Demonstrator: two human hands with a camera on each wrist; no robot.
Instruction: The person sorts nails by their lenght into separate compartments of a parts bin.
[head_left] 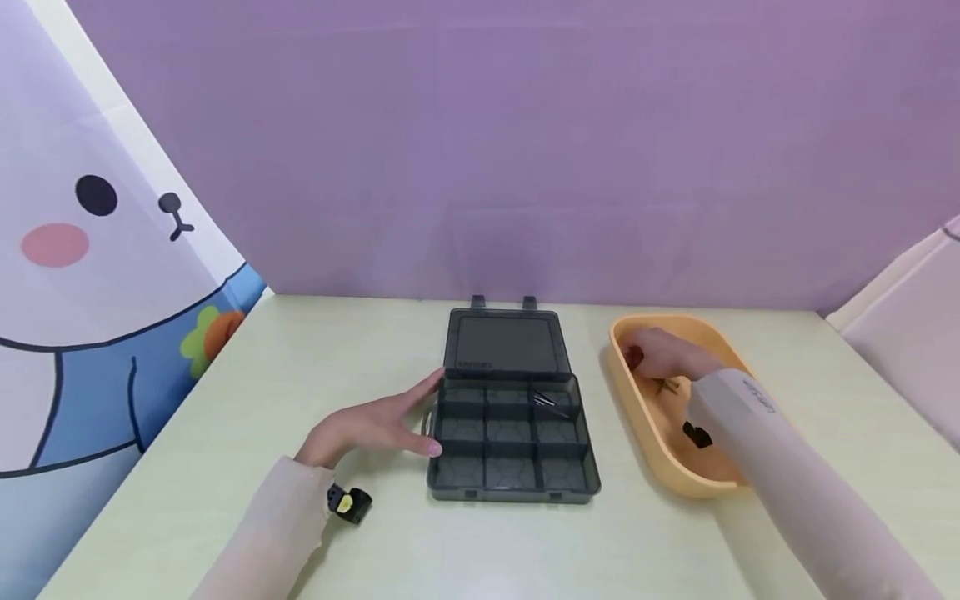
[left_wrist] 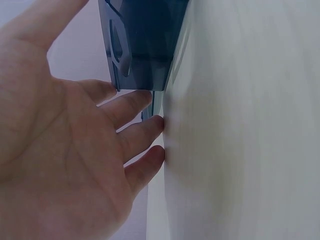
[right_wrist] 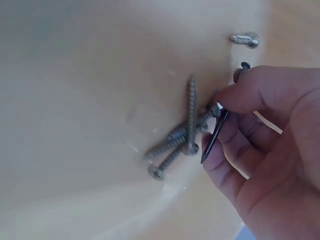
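Observation:
A dark translucent compartment box (head_left: 510, 451) lies on the table with its lid (head_left: 510, 344) folded back. My left hand (head_left: 372, 431), fingers spread, touches the box's left side; the left wrist view shows the palm (left_wrist: 65, 150) beside the box wall. Slim dark pieces (head_left: 551, 404) lie in the box's back right compartment. My right hand (head_left: 663, 354) reaches into an orange tray (head_left: 645, 425). Between thumb and fingers it pinches a dark nail (right_wrist: 214, 137). Several grey screws (right_wrist: 191, 107) lie in a small heap beside the fingertips.
A short silvery screw (right_wrist: 245, 39) lies apart from the heap in the tray. A purple cloth backdrop (head_left: 480, 167) stands behind the table (head_left: 337, 342), and a cartoon-printed cloth (head_left: 112, 317) hangs at the left.

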